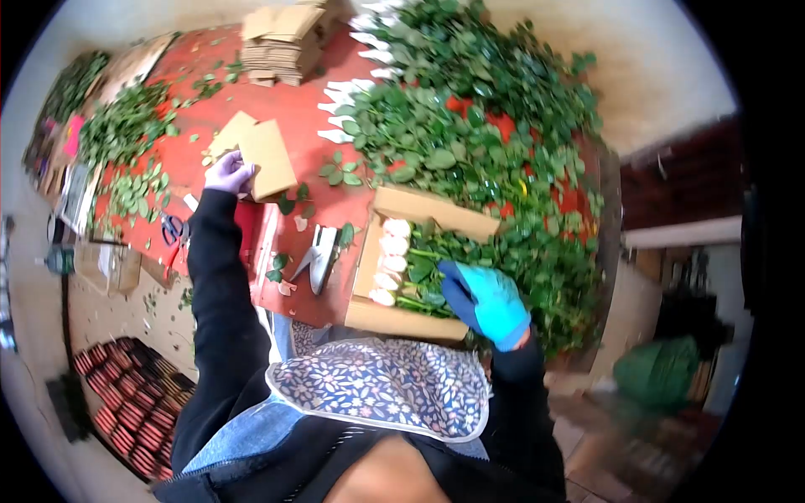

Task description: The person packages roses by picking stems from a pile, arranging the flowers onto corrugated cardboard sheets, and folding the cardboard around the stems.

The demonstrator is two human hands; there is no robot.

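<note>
My left hand, in a thin purple glove, pinches the edge of a folded brown cardboard piece above the red table. A second bit of cardboard shows just behind it. In a blue glove, my right hand is closed around leafy rose stems; its fingertips are partly hidden among the leaves. The pale pink rose heads stand in a row inside an open cardboard wrap. A stapler lies on the table between my hands.
Bundles of leafy stems with white-sleeved heads fill the table's right side. Stacked cardboard stands at the back. Scissors lie left of my left arm, near loose leaves. The red tabletop ends near my apron.
</note>
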